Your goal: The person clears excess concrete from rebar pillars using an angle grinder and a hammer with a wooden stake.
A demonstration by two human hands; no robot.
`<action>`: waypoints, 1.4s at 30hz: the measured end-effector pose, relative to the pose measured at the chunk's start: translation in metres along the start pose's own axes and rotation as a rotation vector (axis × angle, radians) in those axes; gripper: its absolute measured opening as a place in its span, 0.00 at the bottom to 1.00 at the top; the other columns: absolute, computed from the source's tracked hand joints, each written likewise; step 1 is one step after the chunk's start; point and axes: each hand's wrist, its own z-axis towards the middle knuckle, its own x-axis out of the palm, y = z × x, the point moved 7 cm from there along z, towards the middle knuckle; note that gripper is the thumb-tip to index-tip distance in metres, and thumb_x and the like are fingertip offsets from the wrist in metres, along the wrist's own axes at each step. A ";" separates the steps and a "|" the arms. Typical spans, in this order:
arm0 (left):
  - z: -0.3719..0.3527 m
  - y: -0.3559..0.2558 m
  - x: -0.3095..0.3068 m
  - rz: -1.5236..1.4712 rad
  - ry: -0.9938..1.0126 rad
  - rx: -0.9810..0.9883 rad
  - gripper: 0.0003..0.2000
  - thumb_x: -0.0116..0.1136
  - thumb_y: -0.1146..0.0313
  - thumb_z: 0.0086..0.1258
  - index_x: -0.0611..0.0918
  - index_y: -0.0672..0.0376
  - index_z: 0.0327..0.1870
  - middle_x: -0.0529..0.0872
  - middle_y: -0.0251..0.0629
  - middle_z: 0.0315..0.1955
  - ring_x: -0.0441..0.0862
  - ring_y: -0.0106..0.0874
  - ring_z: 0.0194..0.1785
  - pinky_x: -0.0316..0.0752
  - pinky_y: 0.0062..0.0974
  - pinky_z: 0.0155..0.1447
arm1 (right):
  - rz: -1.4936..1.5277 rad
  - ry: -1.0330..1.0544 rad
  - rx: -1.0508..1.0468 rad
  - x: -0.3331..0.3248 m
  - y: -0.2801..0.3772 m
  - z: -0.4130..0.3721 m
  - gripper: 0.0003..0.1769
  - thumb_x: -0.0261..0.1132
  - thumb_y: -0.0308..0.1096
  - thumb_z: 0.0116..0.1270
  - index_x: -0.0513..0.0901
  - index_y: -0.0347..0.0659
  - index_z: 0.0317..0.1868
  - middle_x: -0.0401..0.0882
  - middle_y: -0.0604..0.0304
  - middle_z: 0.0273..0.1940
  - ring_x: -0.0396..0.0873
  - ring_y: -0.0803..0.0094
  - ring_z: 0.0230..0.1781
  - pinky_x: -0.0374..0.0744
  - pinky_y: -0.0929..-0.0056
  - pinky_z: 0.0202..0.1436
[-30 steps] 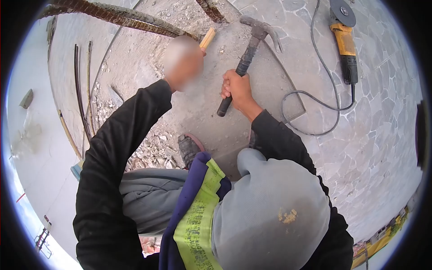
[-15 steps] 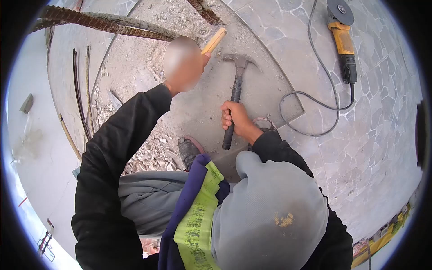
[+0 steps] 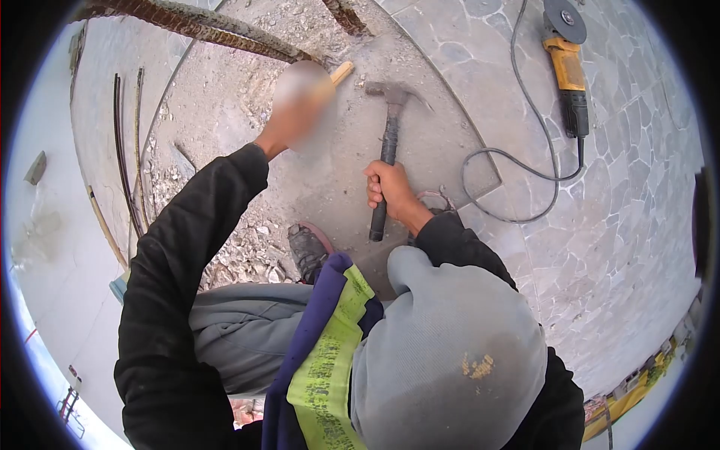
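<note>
My right hand (image 3: 390, 187) is closed round the dark, wrapped handle of a claw hammer (image 3: 389, 142). The hammer's head points away from me, over the dusty ground. Farther forward and to the left, my left hand (image 3: 296, 112) grips a yellow wooden piece (image 3: 342, 73), whose end sticks out to the upper right. A blurred patch covers most of this hand, so its fingers and the rest of the piece are hidden. Just beyond it is the lower end of a rusty ribbed bar (image 3: 217, 34).
An angle grinder (image 3: 568, 67) with a looping cord (image 3: 551, 176) lies on stone-patterned paving (image 3: 600, 247) at right. Rubble (image 3: 247, 255) lies near my left shoe (image 3: 309, 251). Thin rods (image 3: 124, 157) are at left, and another rusty bar (image 3: 346, 16) stands at top.
My left hand has shifted slightly down and left, and less of the yellow piece shows. My right hand keeps its hold on the hammer. The whole view has shifted a little.
</note>
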 end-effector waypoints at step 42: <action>0.012 0.014 -0.006 -0.318 0.100 -0.147 0.25 0.51 0.42 0.80 0.85 0.60 0.46 0.72 0.25 0.22 0.67 0.18 0.21 0.63 0.22 0.24 | 0.051 -0.110 -0.151 0.050 0.021 0.023 0.14 0.62 0.28 0.64 0.68 0.44 0.22 0.65 0.64 0.16 0.66 0.73 0.11 0.72 0.66 0.19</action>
